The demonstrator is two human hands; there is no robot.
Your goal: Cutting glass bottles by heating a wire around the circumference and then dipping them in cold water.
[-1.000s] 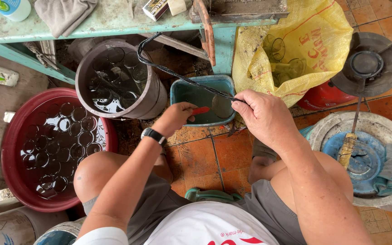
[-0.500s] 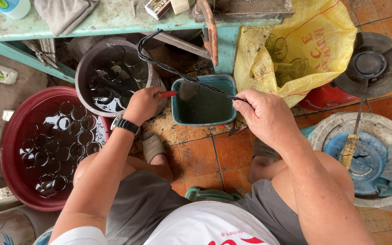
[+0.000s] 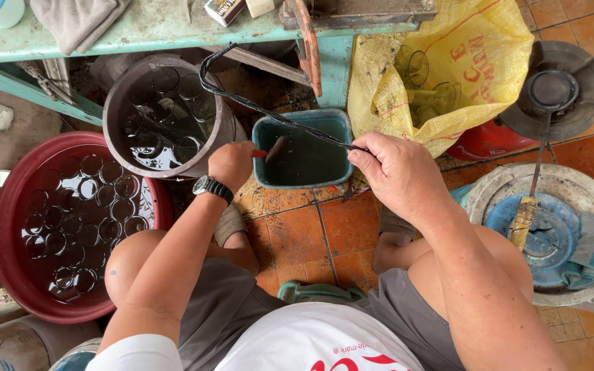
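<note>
Left hand (image 3: 232, 165) – wrist bent, knuckles up, closed around the red handle of a small brush (image 3: 273, 149) whose head hangs over the teal square tub (image 3: 304, 154). Right hand (image 3: 397, 172) – forearm reaching forward, fingers curled and pinching the end of a black cable (image 3: 256, 103) that loops across the tub toward the grey bucket (image 3: 163, 117) of glasses in water

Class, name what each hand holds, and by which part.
Left hand: a small brush, by its red handle. Right hand: a long black strap, pinched at its near end.
</note>
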